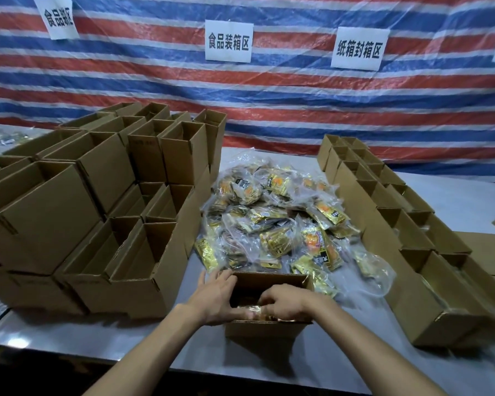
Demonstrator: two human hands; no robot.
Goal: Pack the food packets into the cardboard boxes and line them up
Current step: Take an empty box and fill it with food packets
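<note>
A: Stage of the job?

B: Mid-pack, by the look of it. Noting one open cardboard box (pixel 269 328) at the near edge of the worktop (pixel 455 195), with both hands at it.

A: Hands?

B: Logging the left hand (pixel 215 295) laid over the box's left rim. Fingers (pixel 226 277) fairly straight, gripping nothing as far as seen. Logging the right hand (pixel 286 302) over the opening, its fingers curled down onto gold packets (pixel 250 310) inside the box. Too blurred to tell a pinch from a press.

A: Done so far?

B: Counting two rows of lined-up boxes (pixel 397 224) down the right side, set wall to wall, tops open. Catching a gold glint in the nearest ones. Cannot confirm the far ones as filled.

A: Left to do?

B: Plenty, judging roughly. Seeing a large heap of food packets (pixel 275 218) in clear bags, mid-worktop, just behind the open box. Seeing a tall stack of empty boxes (pixel 97 195) on the left, just beside the heap. Reckoning far more ahead than behind. Expecting to top up this box, then set it against the right-hand rows.

A: Anything else?

B: Only a striped tarp (pixel 297 95) behind, with paper signs (pixel 228 41) on it. Nothing bearing on progress.
</note>
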